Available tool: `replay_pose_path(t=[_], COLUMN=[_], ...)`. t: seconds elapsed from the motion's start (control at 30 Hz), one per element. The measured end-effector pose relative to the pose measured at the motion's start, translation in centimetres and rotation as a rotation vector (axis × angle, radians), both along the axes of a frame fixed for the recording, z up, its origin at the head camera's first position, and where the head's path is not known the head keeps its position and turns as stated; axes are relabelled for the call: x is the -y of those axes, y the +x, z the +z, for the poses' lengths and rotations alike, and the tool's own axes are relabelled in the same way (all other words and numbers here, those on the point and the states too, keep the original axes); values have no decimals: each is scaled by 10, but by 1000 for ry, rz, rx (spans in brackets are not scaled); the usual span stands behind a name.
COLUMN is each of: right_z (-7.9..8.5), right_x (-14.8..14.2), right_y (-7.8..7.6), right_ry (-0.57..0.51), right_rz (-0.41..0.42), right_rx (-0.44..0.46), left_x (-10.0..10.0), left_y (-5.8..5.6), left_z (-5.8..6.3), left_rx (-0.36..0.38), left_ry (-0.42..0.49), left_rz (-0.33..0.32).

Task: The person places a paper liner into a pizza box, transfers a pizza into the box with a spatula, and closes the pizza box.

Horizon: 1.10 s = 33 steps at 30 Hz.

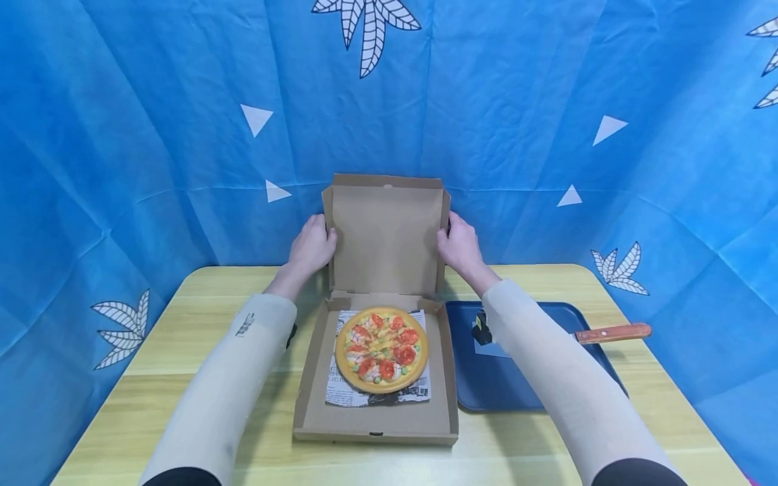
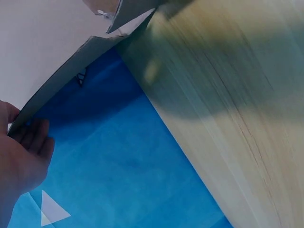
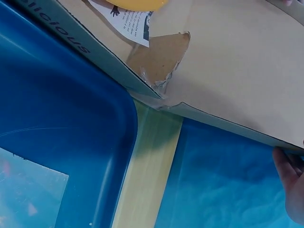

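An opened cardboard pizza box (image 1: 377, 432) stands mid-table, its lid (image 1: 387, 236) raised upright at the back. Inside it a round pizza (image 1: 381, 349) with red and green toppings lies on a sheet of printed paper (image 1: 346, 398). My left hand (image 1: 313, 244) grips the lid's left edge, thumb on the inner face and fingers behind; the left wrist view shows the same hold. On the opposite edge my right hand (image 1: 458, 243) pinches the lid the same way. In the right wrist view that hand (image 3: 295, 185) is partly cut off by the frame.
To the right of the box is a blue tray (image 1: 471, 385), partly behind my right sleeve. On it lies a flat metal blade (image 3: 33, 190) whose wooden handle (image 1: 614, 333) sticks out over the tray's right rim. A blue curtain (image 1: 389, 121) hangs close behind the table.
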State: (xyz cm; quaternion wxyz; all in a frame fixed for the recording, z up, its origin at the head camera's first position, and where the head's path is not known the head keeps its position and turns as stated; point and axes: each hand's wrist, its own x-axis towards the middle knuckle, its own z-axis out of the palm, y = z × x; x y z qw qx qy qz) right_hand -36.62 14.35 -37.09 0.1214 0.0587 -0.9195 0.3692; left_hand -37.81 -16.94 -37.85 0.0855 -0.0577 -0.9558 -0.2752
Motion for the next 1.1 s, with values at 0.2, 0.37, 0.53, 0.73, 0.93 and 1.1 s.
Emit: replay_pose_path(t=[0.2,0.37,0.53,0.73,0.93,1.1], right_z=[2,3,6,7,8,9], right_x=[1,2,3,2,2,1], right_y=[2,4,7,11,13,15], right_ry=[7,4,-8,-31,-12,-12], right_rz=[7,9,2,9,9,21], right_rx=[-2,1,9,23,0,-13], left_x=[-1,0,1,3,9,15], left_y=[1,1,0,1,3,5], left_z=[1,1,2,3,5,6], left_rx=[26,17,18,47,85,80], left_ry=[48,73,89,119,119,100], left_rz=[-6,-28,-73,-126,-179,-223])
